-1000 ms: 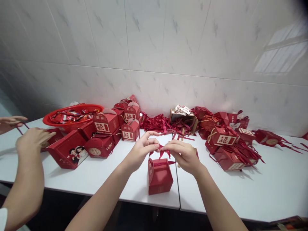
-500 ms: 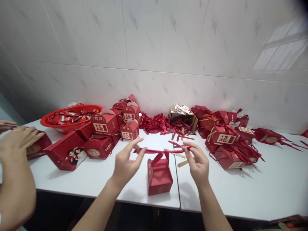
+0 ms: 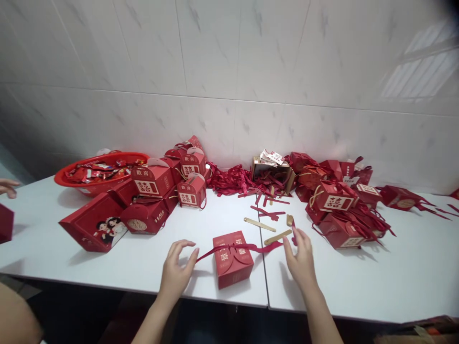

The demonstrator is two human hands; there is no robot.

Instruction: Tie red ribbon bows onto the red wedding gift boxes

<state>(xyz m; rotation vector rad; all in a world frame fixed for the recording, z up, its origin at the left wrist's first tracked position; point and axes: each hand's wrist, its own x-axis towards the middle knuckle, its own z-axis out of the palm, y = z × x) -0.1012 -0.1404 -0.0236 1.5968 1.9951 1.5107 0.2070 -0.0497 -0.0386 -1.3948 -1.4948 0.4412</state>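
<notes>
A small red gift box (image 3: 233, 272) with gold characters stands closed on the white table between my hands. A dark red ribbon (image 3: 256, 248) is knotted across its top, with loose tails to both sides. My left hand (image 3: 177, 270) is left of the box, thumb and fingers apart; the left tail ends at its thumb. My right hand (image 3: 301, 255) is to the right, fingers apart and curved, beside the wavy right tail. Whether its fingertips touch the tail is unclear. Gold strips (image 3: 260, 224) and short red strips lie behind the box.
At the left are stacked red boxes (image 3: 152, 181) and a red basin (image 3: 60, 179) of wrapped sweets. A ribbon heap (image 3: 231, 180) and an open carton (image 3: 291, 179) stand by the wall. Several tied boxes (image 3: 337, 203) are piled at right. Another person's hand (image 3: 7, 187) shows at far left.
The box flaps have come together under the ribbon, which now lies on the lid. My hands have lowered and their pinch has loosened. The other person's arm and box have moved left.
</notes>
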